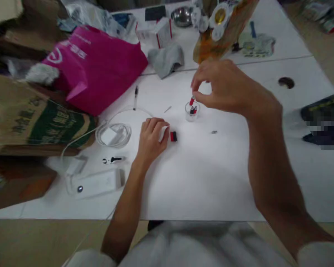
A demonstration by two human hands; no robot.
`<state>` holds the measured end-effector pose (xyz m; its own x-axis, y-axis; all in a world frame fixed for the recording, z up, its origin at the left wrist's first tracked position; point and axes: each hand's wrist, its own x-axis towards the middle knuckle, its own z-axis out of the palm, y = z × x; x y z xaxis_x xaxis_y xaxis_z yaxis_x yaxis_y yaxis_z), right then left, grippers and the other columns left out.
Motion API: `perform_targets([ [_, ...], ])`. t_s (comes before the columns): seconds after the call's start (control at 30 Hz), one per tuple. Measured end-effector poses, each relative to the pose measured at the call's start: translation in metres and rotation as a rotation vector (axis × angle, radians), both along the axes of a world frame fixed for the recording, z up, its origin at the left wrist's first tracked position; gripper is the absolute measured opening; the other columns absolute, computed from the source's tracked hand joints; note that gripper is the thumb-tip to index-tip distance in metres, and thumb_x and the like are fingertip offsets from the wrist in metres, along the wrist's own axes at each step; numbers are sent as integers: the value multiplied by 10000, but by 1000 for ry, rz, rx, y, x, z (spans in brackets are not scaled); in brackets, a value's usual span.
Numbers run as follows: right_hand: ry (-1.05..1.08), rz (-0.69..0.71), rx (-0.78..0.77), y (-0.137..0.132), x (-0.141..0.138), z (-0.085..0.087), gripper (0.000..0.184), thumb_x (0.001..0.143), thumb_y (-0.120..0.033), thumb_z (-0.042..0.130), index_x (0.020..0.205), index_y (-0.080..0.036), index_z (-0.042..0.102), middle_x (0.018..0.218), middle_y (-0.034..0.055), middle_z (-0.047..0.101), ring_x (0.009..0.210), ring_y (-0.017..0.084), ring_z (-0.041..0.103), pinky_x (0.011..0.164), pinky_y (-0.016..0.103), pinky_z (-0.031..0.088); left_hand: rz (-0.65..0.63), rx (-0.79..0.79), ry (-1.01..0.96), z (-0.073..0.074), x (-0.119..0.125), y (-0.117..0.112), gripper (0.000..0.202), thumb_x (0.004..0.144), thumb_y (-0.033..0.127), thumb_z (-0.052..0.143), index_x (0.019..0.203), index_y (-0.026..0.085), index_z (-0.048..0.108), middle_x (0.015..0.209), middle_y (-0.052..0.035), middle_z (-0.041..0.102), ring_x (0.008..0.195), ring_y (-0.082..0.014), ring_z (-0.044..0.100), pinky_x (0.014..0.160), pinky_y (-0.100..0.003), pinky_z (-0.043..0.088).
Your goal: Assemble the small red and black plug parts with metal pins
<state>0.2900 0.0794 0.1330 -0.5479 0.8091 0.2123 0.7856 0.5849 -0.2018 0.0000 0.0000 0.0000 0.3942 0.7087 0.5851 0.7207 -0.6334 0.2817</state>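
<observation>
Wrist [263,105] bent, right hand [224,87] over clear cup [191,117], red piece [192,101] in fingertip pinch; left hand [152,140] curled, grip unclear

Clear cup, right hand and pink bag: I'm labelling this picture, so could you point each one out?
Clear cup [189,117]: head view, on its near wall.
Right hand [225,86]: head view, on the back of the hand.
Pink bag [105,66]: head view, mid-side.

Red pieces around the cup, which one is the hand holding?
The held red piece, pinched by the right hand over the clear cup; another red piece sits inside the cup, a third beside the left hand.
</observation>
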Motion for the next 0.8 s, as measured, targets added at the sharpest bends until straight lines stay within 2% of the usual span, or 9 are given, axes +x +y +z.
perform_targets([
  [0.13, 52, -34, 27, -13, -3, 15, 252, 1032, -282, 595, 1163, -260, 809, 1293, 96, 782, 1248, 291, 702, 1159, 468, 531, 2, -3, -9, -2, -1, 0, 91, 1123, 199, 645, 1207, 224, 670, 1180, -111, 766, 1099, -285, 694, 988, -447, 512],
  [0.33, 79, 6, 123, -26, -8, 37, 207, 1050, -182, 630, 1131, -147, 818, 1307, 153, 796, 1240, 327, 751, 1136, 488, 558, 6, -17, -33, 0, -3, 0, 95, 1115, 194, 653, 1199, 226, 684, 1174, -109, 767, 1096, -287, 680, 981, -448, 512],
  [0.5, 158, 10, 149, -42, -16, 56, 213, 1082, -179, 612, 1107, -168, 823, 1310, 163, 799, 1271, 347, 756, 1128, 475, 535, -3, -12, -40, 1, -7, -3, 93, 1119, 203, 651, 1202, 221, 687, 1174, -109, 765, 1100, -284, 676, 982, -443, 511],
  [0.8, 184, 26, 129, -51, -16, 67, 231, 1105, -271, 582, 1073, -228, 807, 1325, 131, 794, 1310, 369, 735, 1129, 507, 501, 0, -24, -43, 0, -7, -1, 97, 1129, 224, 645, 1218, 217, 683, 1175, -114, 765, 1104, -286, 681, 993, -455, 518],
])
